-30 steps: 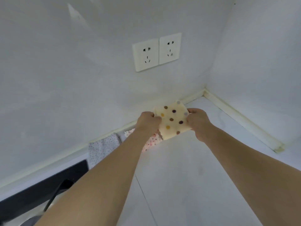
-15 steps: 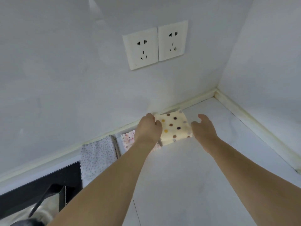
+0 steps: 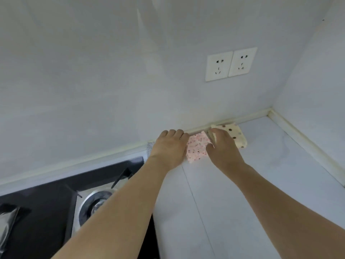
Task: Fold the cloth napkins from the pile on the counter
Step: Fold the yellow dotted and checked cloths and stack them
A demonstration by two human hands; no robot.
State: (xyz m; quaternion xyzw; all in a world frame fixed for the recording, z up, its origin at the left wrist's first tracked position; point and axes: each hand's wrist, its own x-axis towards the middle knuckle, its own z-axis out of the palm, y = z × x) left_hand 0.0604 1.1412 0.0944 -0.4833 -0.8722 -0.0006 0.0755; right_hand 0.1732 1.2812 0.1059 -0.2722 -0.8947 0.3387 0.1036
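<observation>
A folded cream napkin with brown and yellow dots (image 3: 236, 135) lies on the white counter (image 3: 261, 184) against the wall. Just left of it lies a pink speckled napkin (image 3: 197, 148). My right hand (image 3: 223, 149) reaches over the pink napkin's right edge, thumb and fingers bent onto the cloth. My left hand (image 3: 169, 148) rests palm down on its left edge, fingers pointing at the wall. A grey speckled napkin (image 3: 149, 146) peeks out from under my left hand and is mostly hidden.
A black gas hob (image 3: 46, 212) with a steel burner (image 3: 95, 202) fills the lower left, next to the counter. A double wall socket (image 3: 230, 63) sits above the napkins. The walls meet in a corner (image 3: 269, 111) at the right.
The cream dotted napkin has been let go and lies by the wall. Both hands have moved left onto the pink napkin. The view has swung left, bringing the hob into sight.
</observation>
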